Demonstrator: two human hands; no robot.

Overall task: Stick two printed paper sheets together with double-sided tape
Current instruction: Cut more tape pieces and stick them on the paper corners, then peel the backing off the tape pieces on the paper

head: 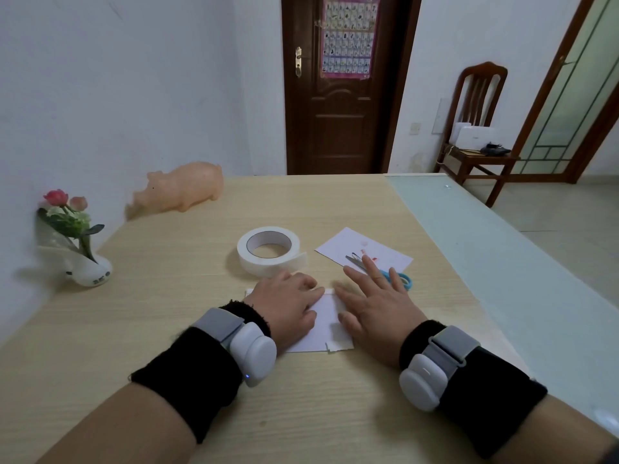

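A white paper sheet (326, 324) lies flat on the wooden table in front of me. My left hand (288, 304) presses on its left part, fingers bent at the sheet's top edge. My right hand (373, 301) rests flat with spread fingers on its right side. A strip of tape seems to run along the top edge. A second printed sheet (363, 251) lies further back to the right, with blue-handled scissors (382, 271) on it, partly hidden by my right fingers. The white tape roll (268, 250) lies flat just beyond my left hand, a short tail sticking out.
A pink piggy bank (186, 187) stands at the back left. A white vase with pink flowers (75, 244) stands by the left wall. A pale glass surface (485, 242) runs along the table's right side. A wooden chair (475, 128) stands beyond.
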